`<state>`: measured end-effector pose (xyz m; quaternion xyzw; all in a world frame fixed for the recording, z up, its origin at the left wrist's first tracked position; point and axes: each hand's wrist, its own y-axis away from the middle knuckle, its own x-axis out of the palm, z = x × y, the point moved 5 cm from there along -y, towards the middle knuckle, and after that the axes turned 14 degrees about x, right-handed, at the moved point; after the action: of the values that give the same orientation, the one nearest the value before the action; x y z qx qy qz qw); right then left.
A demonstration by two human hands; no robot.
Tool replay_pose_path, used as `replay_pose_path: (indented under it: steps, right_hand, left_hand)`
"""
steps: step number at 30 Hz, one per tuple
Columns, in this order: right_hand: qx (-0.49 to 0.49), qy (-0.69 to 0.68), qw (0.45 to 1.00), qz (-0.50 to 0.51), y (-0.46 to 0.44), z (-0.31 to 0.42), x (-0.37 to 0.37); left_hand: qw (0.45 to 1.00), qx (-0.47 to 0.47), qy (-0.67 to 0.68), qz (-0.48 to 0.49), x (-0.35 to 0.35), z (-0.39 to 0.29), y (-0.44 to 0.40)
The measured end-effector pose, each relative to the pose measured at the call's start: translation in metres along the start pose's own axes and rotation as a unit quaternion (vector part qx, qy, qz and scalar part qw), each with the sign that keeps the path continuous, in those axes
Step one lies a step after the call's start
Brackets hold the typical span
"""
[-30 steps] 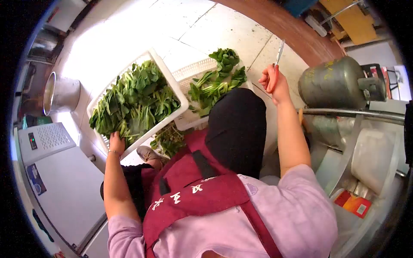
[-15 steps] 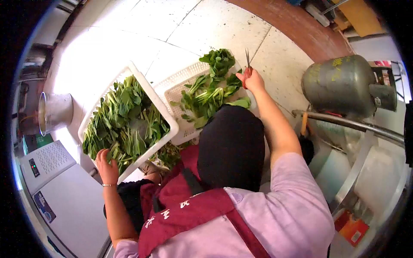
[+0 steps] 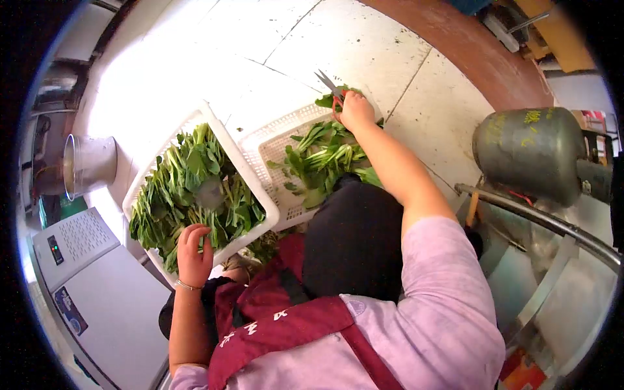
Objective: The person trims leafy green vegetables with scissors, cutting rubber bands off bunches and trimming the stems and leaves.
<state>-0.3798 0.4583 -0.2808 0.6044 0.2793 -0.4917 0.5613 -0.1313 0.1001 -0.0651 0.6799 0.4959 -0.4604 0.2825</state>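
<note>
My right hand (image 3: 357, 112) is closed on red-handled scissors (image 3: 337, 96), their blades pointing up and to the left. It is above the far end of a low white plastic basket (image 3: 265, 139), by a bunch of leafy greens (image 3: 325, 101) that it partly covers. More loose leafy greens (image 3: 318, 156) lie in that basket. On the left, a deeper white basket (image 3: 242, 156) is full of leafy greens (image 3: 188, 170). My left hand (image 3: 194, 255) is at its near side over the leaves, fingers loosely bent and thumb apart, with nothing visible in it.
A gas cylinder (image 3: 530, 155) lies on its side at the right, beside a metal rail (image 3: 539, 209). A metal bucket (image 3: 91, 164) stands at the left, near a white appliance (image 3: 110, 286). Pale floor tiles (image 3: 260, 39) with scattered bits extend ahead.
My right hand has moved left with the scissors, whose blades have swung to point up and left. My left hand has shifted right along the deeper basket's near side. The view has tilted slightly.
</note>
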Motion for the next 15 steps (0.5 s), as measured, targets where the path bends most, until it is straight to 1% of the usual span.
replay_pose_path:
  steps: [2,3,4,6,7,8,10,12,14,15]
  right_hand:
    - [0.021,-0.019,1.000,-0.010,0.001,-0.007,0.016]
    - [0.007,-0.033,0.998,-0.054,0.009,-0.008,0.012]
    - [0.005,-0.033,0.998,-0.054,0.013,-0.011,0.008]
    - [0.032,-0.056,0.998,-0.011,0.018,-0.021,-0.001]
    - [0.013,-0.082,0.994,-0.072,0.018,-0.026,-0.004]
    - [0.018,-0.097,0.992,-0.074,0.016,-0.034,-0.003]
    - [-0.008,-0.105,0.989,-0.103,0.030,-0.041,-0.027]
    - [-0.032,-0.161,0.976,-0.143,0.050,-0.043,-0.061]
    - [-0.090,-0.225,0.949,-0.199,0.080,-0.045,-0.108]
    - [-0.106,-0.244,0.940,-0.212,0.103,-0.044,-0.136]
  left_hand:
    - [0.999,-0.017,0.020,0.022,0.006,0.002,0.006]
    - [1.000,-0.011,0.018,0.017,0.006,-0.001,0.005]
    - [1.000,-0.013,0.017,0.015,0.006,-0.002,0.005]
    - [0.999,-0.017,0.044,0.020,0.007,-0.003,0.006]
    - [0.999,-0.004,0.036,0.009,0.005,-0.006,0.005]
    - [0.999,-0.008,0.034,0.005,0.003,-0.008,0.006]
    - [0.999,0.005,0.044,-0.016,-0.004,-0.013,0.008]
    - [0.998,0.005,0.052,-0.031,-0.011,-0.018,0.011]
    - [0.996,0.008,0.073,-0.047,-0.016,-0.025,0.015]
    - [0.994,0.017,0.078,-0.071,-0.018,-0.030,0.018]
